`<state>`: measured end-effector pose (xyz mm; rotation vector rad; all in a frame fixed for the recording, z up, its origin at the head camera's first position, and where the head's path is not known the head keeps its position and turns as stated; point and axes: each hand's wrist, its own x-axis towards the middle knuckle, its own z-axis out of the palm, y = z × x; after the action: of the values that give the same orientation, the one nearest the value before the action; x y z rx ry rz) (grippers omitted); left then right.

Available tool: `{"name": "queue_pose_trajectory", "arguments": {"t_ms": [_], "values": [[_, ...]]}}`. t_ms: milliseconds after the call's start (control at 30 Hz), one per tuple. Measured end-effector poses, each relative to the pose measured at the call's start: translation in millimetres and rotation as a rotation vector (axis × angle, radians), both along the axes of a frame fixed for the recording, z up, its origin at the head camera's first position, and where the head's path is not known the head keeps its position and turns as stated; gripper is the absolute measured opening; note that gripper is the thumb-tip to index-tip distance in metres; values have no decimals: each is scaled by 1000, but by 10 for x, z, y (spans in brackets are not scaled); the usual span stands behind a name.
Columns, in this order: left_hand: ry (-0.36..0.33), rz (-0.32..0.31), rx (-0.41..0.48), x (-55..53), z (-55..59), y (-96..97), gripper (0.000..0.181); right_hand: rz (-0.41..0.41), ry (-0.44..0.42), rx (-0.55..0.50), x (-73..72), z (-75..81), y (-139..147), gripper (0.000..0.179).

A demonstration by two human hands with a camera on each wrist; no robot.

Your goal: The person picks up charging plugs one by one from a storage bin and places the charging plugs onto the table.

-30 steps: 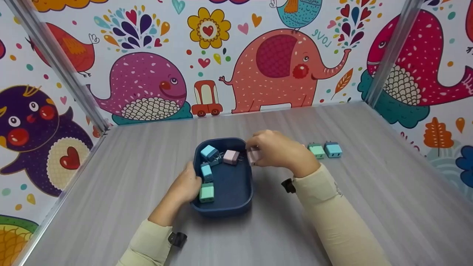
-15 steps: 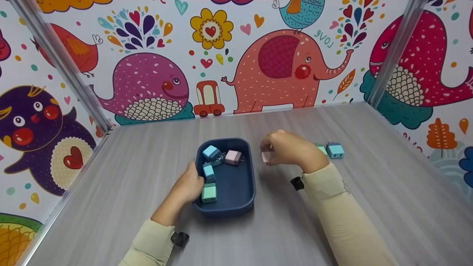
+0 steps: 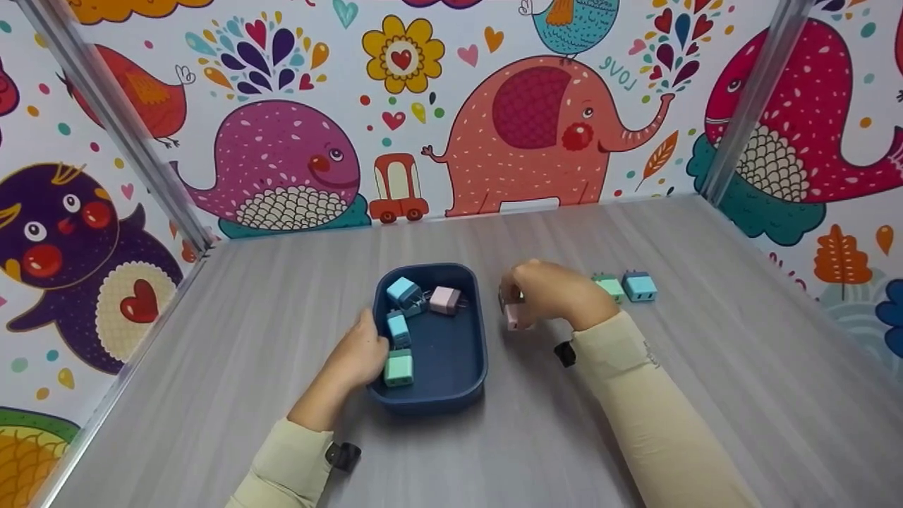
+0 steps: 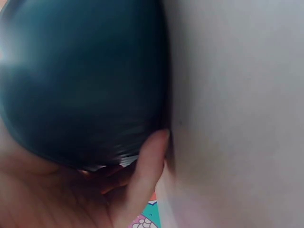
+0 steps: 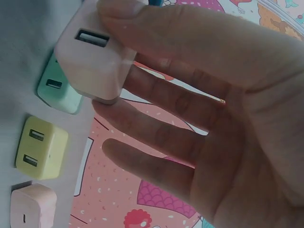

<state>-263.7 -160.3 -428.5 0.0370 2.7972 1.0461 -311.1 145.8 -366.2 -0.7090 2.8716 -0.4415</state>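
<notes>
A dark blue plastic box (image 3: 437, 406) stands on the table with several USB wall chargers in it, among them a blue one (image 3: 404, 291), a pink one (image 3: 444, 300) and a green one (image 3: 399, 368). My left hand (image 3: 360, 353) holds the box by its left side; in the left wrist view, the hand (image 4: 95, 194) lies against the box's dark outer wall (image 4: 90, 85). Just right of the box, my right hand (image 3: 554, 291) pinches a pink charger (image 5: 92, 52) between thumb and fingers. The little finger and its neighbour stretch out free of it.
Right of the right hand stand a green charger (image 3: 609, 288) and a blue charger (image 3: 640, 286). The right wrist view shows a green (image 5: 59, 90), a yellow (image 5: 42, 147) and another pink charger (image 5: 33, 206) beyond the hand. Patterned walls (image 3: 282, 162) enclose the table.
My right hand has carried the pink charger from the box's right rim to the right, then slightly nearer to me. The left hand still holds the box in place.
</notes>
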Motion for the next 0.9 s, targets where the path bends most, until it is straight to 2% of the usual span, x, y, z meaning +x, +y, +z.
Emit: {"name": "queue_pose_trajectory", "arguments": {"t_ms": [533,667,900], "values": [[23,-6,-8,-11,-13,-5,58,-4,-85,115,-69,-123,-41,24],[16,-9,-2,-13,-10,-8,61,-8,-102,113,-67,-147,-48,26],[11,-5,-1,-14,-11,-4,60,-69,-131,87,-52,-205,-74,19]]}}
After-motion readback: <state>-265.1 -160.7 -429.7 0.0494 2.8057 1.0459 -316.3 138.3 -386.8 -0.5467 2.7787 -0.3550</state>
